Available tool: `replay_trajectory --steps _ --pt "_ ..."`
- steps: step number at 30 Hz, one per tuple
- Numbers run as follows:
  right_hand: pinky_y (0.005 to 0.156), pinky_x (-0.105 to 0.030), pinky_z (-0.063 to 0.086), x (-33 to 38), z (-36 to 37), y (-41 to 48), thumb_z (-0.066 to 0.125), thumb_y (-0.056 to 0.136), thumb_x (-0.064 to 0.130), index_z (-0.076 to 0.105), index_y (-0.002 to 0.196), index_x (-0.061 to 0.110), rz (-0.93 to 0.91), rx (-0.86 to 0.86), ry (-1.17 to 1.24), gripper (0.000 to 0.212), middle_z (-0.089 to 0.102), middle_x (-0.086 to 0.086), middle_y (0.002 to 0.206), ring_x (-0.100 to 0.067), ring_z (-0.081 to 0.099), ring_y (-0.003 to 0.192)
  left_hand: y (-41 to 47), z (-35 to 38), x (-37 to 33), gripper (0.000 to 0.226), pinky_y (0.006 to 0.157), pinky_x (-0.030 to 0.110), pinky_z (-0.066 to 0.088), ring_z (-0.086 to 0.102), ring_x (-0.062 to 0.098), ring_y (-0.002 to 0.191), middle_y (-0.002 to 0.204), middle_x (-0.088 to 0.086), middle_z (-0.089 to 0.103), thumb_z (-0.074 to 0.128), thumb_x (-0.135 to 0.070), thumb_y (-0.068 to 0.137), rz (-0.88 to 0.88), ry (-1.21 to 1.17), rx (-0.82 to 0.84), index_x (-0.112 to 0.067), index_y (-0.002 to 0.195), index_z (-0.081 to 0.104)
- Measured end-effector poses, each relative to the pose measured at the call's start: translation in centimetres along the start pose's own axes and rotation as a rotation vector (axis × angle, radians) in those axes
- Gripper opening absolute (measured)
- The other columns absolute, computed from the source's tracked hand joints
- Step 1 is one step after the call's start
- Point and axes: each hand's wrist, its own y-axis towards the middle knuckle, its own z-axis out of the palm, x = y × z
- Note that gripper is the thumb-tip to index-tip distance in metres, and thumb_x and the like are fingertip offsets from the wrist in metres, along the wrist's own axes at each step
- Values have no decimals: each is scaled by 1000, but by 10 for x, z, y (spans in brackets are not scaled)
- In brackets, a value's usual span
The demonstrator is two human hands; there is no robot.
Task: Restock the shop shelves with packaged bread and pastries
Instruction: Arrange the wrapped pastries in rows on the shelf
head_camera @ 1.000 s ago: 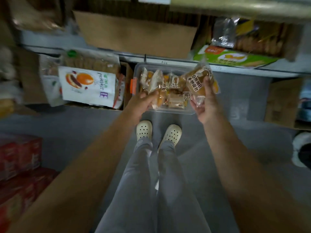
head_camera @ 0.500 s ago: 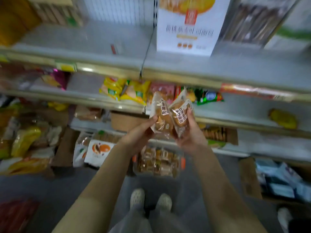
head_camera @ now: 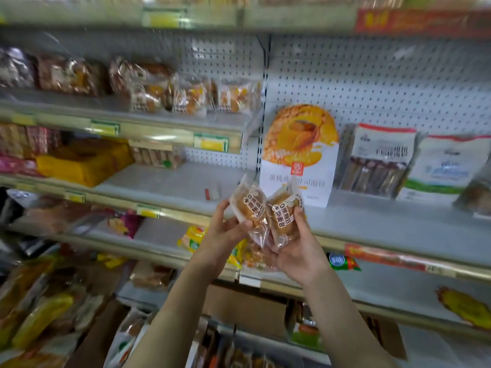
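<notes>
Two small bread packs are in my hands, one in each. My left hand (head_camera: pixel 223 235) grips the left bread pack (head_camera: pixel 249 205). The thumb lies on its front and my fingers (head_camera: pixel 221 208) curl round its edge. My right hand (head_camera: pixel 297 251) grips the right bread pack (head_camera: pixel 283 216). Its thumb presses on the front label, and the other fingers are behind the pack, where I cannot see them.

Both packs touch side by side. Their tops lean apart and their bottoms meet. Each one is clear, with a brown bun inside and a white label with dark letters.

I hold them up in front of a grey shelf (head_camera: pixel 385 224). At 12 o'clock from my hands, just behind the packs, a big white bag (head_camera: pixel 299 155) stands upright on that shelf. It has a picture of yellow bread on it. Behind it is a white wall full of holes (head_camera: pixel 372 83). At 2 o'clock more bags (head_camera: pixel 380 160) stand in a row.

At 10 o'clock a yellow bag (head_camera: pixel 79 163) lies on a shelf. Higher up, at 11 o'clock, a row of bun packs (head_camera: pixel 186 94) sits on another shelf. At 6 o'clock, under my arms, is a brown cardboard box (head_camera: pixel 247 309).
</notes>
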Motion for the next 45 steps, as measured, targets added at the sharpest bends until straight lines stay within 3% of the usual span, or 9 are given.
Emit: replay_trajectory --steps 5,10,16,18,23,29,35,40,45 --pt "114 -48 36 -2 23 16 71 75 51 73 108 15 7 17 -61 49 71 -12 113 -34 63 115 9 -24 -22 46 94 37 52 64 29 115 117 9 71 75 -22 81 39 148 9 -21 125 61" --pt "99 -43 49 -7 54 44 73 72 41 65 121 19 -31 2 -154 55 71 -7 111 -27 65 102 26 -72 -64 77 96 35 52 64 28 116 127 17 66 51 -67 85 -118 118 9 -4 130 58" --pt "82 -35 55 -23 116 80 74 70 39 64 118 21 -171 30 -361 51 73 3 100 -15 72 93 50 -143 -110 61 82 31 55 71 15 96 119 -3 69 71 -66 75 -244 262 16 -25 121 63" --pt "78 -36 58 -29 137 90 86 58 44 62 124 18 -217 13 -410 75 73 -1 108 -18 71 100 56 -165 -121 50 81 31 58 68 13 97 116 -6 66 76 -53 76 -244 235 -15 -24 114 62" --pt "75 -37 60 -44 183 108 97 32 55 60 127 18 -328 49 -516 108 70 -6 121 -24 66 113 71 -219 -141 114 70 28 58 62 24 118 133 6 61 92 -53 47 -225 207 -30 -11 142 46" --pt "75 -37 60 -47 223 114 93 49 53 57 128 11 -449 30 -618 97 65 -15 126 -29 67 110 73 -245 -175 37 103 39 47 63 21 115 111 -2 74 71 -25 89 -209 68 -12 -18 124 59" --pt "57 -27 50 -36 249 109 80 60 45 55 125 15 -538 -17 -637 77 71 -6 118 -20 68 91 86 -255 -198 118 87 43 58 66 28 112 127 12 65 98 -34 37 -67 18 -134 -9 138 45" --pt "49 -22 47 -19 260 104 75 73 43 49 129 13 -540 15 -584 69 73 -7 113 -18 67 84 97 -244 -212 107 90 44 57 65 28 114 122 11 69 95 -31 50 -8 1 -100 -8 142 46" --pt "55 -23 49 7 260 99 67 89 17 53 93 21 -529 152 -445 16 74 4 82 -11 66 64 110 -225 -224 103 100 49 51 69 27 108 117 11 72 90 -30 53 40 14 -46 -6 142 43"
